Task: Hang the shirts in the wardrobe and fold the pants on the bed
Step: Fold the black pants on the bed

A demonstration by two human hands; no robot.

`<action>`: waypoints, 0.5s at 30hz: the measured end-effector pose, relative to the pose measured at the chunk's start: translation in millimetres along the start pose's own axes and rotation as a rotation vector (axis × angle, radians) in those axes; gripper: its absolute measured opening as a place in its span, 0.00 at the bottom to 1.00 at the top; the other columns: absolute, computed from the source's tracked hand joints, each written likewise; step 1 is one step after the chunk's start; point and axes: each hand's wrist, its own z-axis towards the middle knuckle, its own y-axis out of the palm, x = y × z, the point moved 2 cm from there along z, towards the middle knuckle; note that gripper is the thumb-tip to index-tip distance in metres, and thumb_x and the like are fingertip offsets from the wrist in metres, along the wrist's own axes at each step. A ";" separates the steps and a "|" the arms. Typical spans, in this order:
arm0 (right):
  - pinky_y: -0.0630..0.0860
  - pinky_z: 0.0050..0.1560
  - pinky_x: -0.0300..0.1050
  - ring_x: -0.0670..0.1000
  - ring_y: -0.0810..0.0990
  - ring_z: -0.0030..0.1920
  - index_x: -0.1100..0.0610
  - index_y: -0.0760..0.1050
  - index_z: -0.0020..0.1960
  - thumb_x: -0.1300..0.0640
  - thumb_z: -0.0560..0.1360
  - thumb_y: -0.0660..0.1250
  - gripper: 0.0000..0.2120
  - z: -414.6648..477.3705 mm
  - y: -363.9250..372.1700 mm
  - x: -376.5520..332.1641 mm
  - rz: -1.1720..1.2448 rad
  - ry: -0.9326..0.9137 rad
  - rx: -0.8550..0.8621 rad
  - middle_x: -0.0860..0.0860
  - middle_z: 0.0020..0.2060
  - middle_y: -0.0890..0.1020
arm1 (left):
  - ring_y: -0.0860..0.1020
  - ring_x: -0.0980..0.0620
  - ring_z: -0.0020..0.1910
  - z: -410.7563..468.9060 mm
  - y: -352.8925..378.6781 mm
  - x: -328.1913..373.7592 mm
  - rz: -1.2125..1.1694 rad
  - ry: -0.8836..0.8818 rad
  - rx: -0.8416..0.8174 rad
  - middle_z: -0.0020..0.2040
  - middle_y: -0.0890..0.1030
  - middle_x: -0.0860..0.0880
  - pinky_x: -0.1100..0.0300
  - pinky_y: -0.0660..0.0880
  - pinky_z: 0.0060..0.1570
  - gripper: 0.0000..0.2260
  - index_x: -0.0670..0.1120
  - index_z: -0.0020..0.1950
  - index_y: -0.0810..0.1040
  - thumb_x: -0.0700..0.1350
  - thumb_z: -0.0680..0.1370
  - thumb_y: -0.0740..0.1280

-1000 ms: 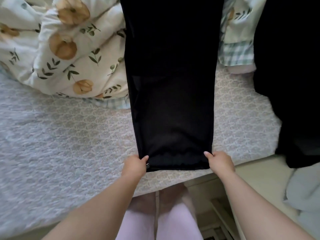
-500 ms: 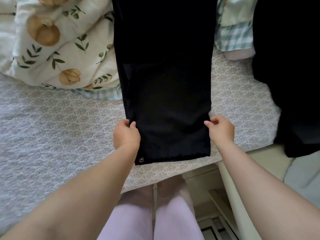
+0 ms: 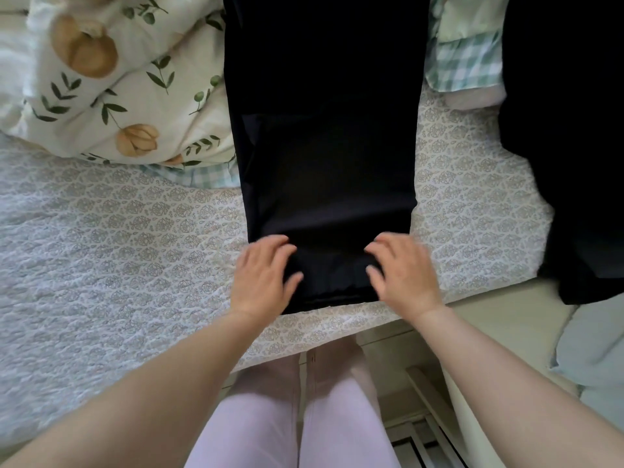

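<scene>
Head view: left hand [image 3: 263, 276], right hand [image 3: 405, 276] no longer pinching; fingers [image 3: 270, 245] flat, spread on pants [image 3: 324, 146].

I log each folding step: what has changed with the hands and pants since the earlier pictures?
The left hand and right hand let go of the edges of the pants, which they pinched before, and moved inward; they now lie flat, fingers spread, on the near end. The pants stay stretched out on the bed, beside the duvet.
</scene>
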 end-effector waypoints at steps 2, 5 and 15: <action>0.61 0.69 0.58 0.59 0.61 0.72 0.54 0.66 0.71 0.45 0.74 0.65 0.29 -20.1 16.9 -3.0 -0.092 -0.068 -0.346 0.55 0.72 0.64 | 0.50 0.46 0.77 -18.9 15.7 -0.8 0.172 0.190 -0.298 0.77 0.56 0.46 0.50 0.44 0.74 0.34 0.44 0.76 0.58 0.62 0.77 0.61; 0.46 0.74 0.57 0.55 0.37 0.76 0.51 0.40 0.77 0.44 0.76 0.59 0.38 -40.0 32.8 6.0 -0.261 -0.012 -0.541 0.53 0.76 0.39 | 0.28 0.46 0.72 -31.5 31.5 -6.4 0.330 0.195 -0.459 0.76 0.32 0.47 0.51 0.35 0.71 0.38 0.44 0.75 0.36 0.62 0.79 0.54; 0.74 0.25 0.45 0.57 0.79 0.33 0.62 0.79 0.39 0.69 0.53 0.78 0.16 -14.2 -8.1 0.8 -0.187 -0.058 -0.171 0.56 0.35 0.81 | 0.53 0.54 0.76 -2.3 1.6 5.5 0.146 0.011 -0.454 0.77 0.57 0.55 0.60 0.71 0.58 0.24 0.51 0.76 0.61 0.41 0.79 0.58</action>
